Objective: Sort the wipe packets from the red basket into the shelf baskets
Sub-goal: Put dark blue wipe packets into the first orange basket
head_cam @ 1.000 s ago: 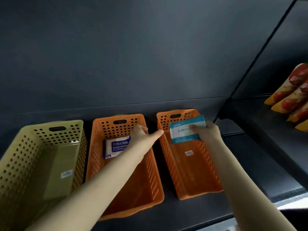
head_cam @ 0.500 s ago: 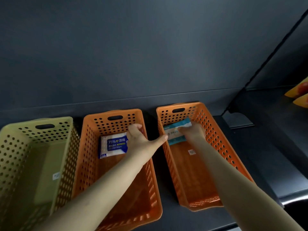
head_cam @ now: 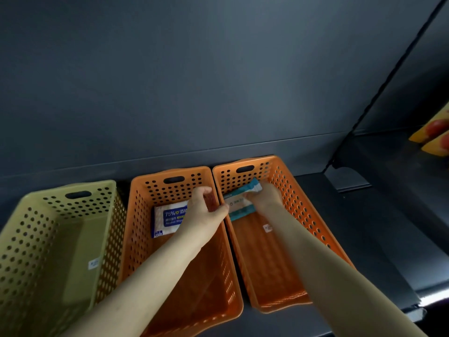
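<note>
Three perforated baskets stand side by side on a dark shelf: a yellow-green basket (head_cam: 58, 203) at left, a middle orange basket (head_cam: 143, 215) and a right orange basket (head_cam: 303, 205). A blue and white alcohol wipe packet (head_cam: 167, 221) lies at the back of the middle basket, under my left hand (head_cam: 204, 212), which holds its right end, thumb on the basket's right rim. My right hand (head_cam: 264, 198) grips a teal and white wipe packet (head_cam: 239, 203) low inside the back of the right basket. The red basket is out of view.
The shelf's dark back wall rises right behind the baskets. A dark divider (head_cam: 388, 76) slants down at right, with a neighbouring shelf holding orange-yellow snack packets (head_cam: 435, 132). Small white labels lie on the floors of the yellow-green and right baskets.
My right hand has lowered the teal packet from above the rim down into the back of the right basket. My left hand stays at the middle basket's packet. The view has shifted closer.
</note>
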{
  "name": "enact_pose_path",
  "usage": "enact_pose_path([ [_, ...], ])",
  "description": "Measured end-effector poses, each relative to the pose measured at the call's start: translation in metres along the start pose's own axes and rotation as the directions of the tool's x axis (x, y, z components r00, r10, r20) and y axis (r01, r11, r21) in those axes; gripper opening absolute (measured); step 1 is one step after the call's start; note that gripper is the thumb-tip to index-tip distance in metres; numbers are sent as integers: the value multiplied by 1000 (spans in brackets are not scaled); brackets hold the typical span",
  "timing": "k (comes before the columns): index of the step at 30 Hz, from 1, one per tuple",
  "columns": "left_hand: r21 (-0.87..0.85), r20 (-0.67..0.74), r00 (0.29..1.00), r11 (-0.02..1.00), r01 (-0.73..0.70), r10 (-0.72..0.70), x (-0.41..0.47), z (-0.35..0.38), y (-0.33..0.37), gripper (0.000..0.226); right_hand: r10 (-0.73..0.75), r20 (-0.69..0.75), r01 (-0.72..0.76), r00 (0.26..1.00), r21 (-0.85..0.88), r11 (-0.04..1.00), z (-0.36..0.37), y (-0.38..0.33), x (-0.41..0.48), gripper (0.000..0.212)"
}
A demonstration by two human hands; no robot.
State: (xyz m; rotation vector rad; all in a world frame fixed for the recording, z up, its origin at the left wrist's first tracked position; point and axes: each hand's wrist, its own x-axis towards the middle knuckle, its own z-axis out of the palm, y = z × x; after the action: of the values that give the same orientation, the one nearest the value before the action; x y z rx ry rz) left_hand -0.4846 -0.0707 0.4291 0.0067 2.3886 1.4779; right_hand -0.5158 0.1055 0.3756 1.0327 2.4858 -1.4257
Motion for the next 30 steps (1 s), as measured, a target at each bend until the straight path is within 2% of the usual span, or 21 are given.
enact_pose_path([
  [3, 14, 6, 1000, 1000, -28, 28, -1, -2, 0, 50, -32, 4, 32, 999, -179, 983, 4, -4, 3, 15],
  [4, 13, 7, 999, 999, -31, 31, -1, -3, 0, 51, -54, -16, 49, 998, -252, 967, 5, -3, 3, 21],
  [7, 8, 17, 999, 999, -31, 31, -2, -4, 0, 51, -215, -65, 162, 974, -461, 872, 10, 2, 1, 56],
  [9, 3, 16, 999, 999, -40, 40, -3, -3, -2, 53, -314, -39, 238, 949, -566, 789, 12, 6, -2, 56],
  [12, -12, 6, 999, 999, -46, 46, -5, -1, -5, 56, -258, 57, 249, 964, -523, 815, 14, 5, -4, 37],
  [14, -19, 8, 999, 999, -41, 41, -9, -2, -5, 56, -257, 99, 271, 961, -505, 820, 11, 2, -6, 32],
  [19, 13, 57, 998, 1000, -17, 16, -28, -23, 1, 50, -272, 118, 296, 955, -471, 831, -17, -9, -36, 35],
  [21, 69, 42, 998, 996, -52, 49, -41, -35, 1, 43, -344, 86, 345, 935, -441, 828, -35, -15, -63, 38],
  [26, 223, -23, 956, 933, -281, 294, -105, -63, -11, 27, -588, -98, 523, 803, -358, 773, -63, 1, -164, 35],
  [30, 298, -69, 833, 808, -508, 549, -183, -72, -40, 25, -690, -193, 608, 697, -351, 712, -60, 58, -266, 31],
])
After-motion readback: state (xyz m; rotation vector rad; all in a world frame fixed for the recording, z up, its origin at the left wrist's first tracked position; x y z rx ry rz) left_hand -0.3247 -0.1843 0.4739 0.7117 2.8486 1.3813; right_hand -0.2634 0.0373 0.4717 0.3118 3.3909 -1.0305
